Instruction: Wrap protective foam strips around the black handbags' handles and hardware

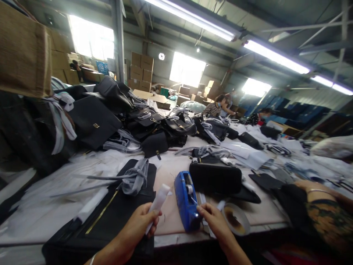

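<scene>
My left hand (142, 222) is closed around a white foam strip (159, 200), rolled or folded narrow, which points up and away from me. A blue tape dispenser (183, 202) stands on the table just right of it, with a small roll of clear tape (189, 189) inside. My right hand (213, 217) is at the dispenser's near end, thumb and fingers pinched at the cutting edge on the tape's end. Under my left forearm lies a black bag (107, 217) with a gold zip, its strap wrapped in translucent plastic (135, 178).
A large tape roll (236, 219) lies right of my right hand. Behind the dispenser rests a black pouch (215, 177). Black bags (149, 125) are heaped across the back. White wrapping sheets (55, 191) spread at left. A co-worker's arm (321, 209) reaches in at right.
</scene>
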The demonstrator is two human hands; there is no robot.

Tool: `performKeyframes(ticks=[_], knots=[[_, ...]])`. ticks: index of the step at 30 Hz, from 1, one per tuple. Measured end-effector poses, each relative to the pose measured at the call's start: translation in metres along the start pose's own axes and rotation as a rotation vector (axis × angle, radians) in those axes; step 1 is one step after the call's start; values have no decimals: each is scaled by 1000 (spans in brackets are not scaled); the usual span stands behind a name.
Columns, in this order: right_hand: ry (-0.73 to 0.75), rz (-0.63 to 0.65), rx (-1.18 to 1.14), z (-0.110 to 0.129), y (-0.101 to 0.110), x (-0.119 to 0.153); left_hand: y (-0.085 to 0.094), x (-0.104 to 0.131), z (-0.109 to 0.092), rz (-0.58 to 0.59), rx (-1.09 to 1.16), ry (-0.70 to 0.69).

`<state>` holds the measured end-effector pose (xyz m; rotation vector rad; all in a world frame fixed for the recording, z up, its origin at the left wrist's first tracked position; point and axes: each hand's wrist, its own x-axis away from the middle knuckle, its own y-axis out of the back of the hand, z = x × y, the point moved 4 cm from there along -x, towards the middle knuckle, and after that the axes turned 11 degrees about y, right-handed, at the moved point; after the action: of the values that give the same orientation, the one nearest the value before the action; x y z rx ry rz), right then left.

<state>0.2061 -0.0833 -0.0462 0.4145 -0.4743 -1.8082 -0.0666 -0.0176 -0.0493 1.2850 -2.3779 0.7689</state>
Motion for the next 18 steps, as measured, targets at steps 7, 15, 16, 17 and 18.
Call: performKeyframes(ticks=[7, 15, 16, 17, 18], knots=[[-29, -96, -130, 21, -2, 29, -3, 11, -11, -14, 0, 24], [-220, -65, -424, -8, -15, 54, -4, 14, -13, -19, 17, 43], [-233, -69, -429, -11, -17, 54, -3, 14, -13, -19, 19, 48], [-246, -73, -428, -15, -18, 54, -3, 15, -13, -19, 22, 51], [-254, -76, -421, -19, -19, 53, -3, 15, -14, -18, 25, 52]])
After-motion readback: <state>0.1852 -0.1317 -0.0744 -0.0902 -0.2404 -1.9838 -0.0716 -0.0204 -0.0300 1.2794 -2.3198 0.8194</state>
